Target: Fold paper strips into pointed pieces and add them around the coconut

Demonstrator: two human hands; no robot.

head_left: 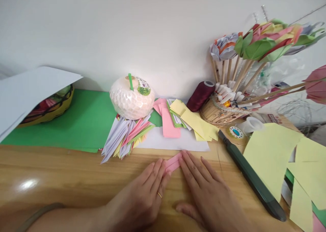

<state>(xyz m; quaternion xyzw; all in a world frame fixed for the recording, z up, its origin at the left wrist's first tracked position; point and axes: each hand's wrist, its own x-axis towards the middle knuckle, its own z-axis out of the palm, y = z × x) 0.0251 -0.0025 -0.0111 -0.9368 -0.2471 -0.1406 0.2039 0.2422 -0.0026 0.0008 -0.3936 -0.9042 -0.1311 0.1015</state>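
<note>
A small pink paper strip [173, 163], with a crease along its length, lies on the wooden table between my hands. My left hand [146, 189] presses its left end with fingers together; a ring is on one finger. Over the strip's right end rest the fingertips of my right hand [206, 186], which lies flat with its thumb spread away. Behind them are pink slips [171, 123] and yellow slips [195, 120] on a white sheet [158, 142]. A bundle of folded paper pieces [124, 135] sits to the left.
A wrapped coconut [132, 98] stands on green paper [86, 116]. At left, white sheets [33, 89] cover a basket [61, 104]. To the right are a maroon thread spool [200, 96], a pot [214, 111] of paper flowers, a dark green cutter-like tool [252, 177] and yellow paper [272, 154].
</note>
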